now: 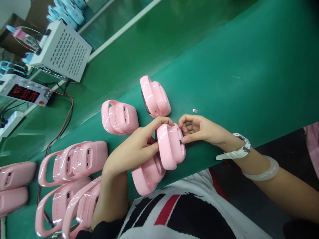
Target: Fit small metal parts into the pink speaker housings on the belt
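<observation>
My left hand (138, 146) is closed round a pink portable speaker (171, 149) with a loop handle, its thumb and fingers gripping the handle side. From the right, my right hand (195, 129) pinches a small black piece (181, 141) between thumb and finger, at the speaker's ported face. Whether the piece sits inside a port is too small to tell. Partly under my left hand and the held speaker lies another pink speaker (144, 177). A small silver-and-white flat piece (195, 111) rests on the green table just beyond my right hand.
Two pink speakers stand beyond my hands, one at the back (159, 96) and one further left (124, 118). Several more pink speakers (92, 157) crowd the left side. A power supply (25, 91) with red and black leads and a grey vented box (64, 49) stand at upper left.
</observation>
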`<act>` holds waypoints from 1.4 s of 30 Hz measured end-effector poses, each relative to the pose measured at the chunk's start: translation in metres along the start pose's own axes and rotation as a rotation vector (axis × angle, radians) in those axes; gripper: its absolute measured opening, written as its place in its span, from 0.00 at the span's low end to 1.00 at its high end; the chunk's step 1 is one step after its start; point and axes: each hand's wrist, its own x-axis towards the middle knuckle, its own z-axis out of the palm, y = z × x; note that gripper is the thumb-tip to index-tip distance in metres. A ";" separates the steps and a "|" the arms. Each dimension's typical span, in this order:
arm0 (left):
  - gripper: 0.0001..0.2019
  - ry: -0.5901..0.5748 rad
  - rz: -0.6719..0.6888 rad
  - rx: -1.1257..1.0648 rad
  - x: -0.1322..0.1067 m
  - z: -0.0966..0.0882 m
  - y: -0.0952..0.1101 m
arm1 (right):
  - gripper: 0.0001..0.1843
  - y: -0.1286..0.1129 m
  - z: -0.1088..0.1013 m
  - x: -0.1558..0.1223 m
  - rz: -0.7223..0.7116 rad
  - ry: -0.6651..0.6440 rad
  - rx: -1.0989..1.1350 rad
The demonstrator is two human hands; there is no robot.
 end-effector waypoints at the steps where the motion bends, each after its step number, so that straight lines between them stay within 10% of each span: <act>1: 0.19 0.000 0.000 0.002 0.000 0.000 0.000 | 0.24 0.000 0.000 0.000 -0.001 0.002 0.005; 30: 0.19 0.006 -0.002 0.048 0.007 0.000 0.003 | 0.27 -0.002 0.008 -0.001 0.034 0.075 0.022; 33: 0.20 0.018 -0.007 0.061 0.006 -0.001 0.002 | 0.23 -0.009 -0.005 0.000 0.004 0.041 -0.156; 38: 0.23 0.025 0.047 0.123 0.006 -0.001 -0.001 | 0.09 -0.020 -0.028 0.005 -0.226 0.656 -0.867; 42: 0.33 0.020 0.104 0.198 0.010 -0.001 -0.003 | 0.08 -0.014 -0.035 0.002 -0.232 0.748 -1.315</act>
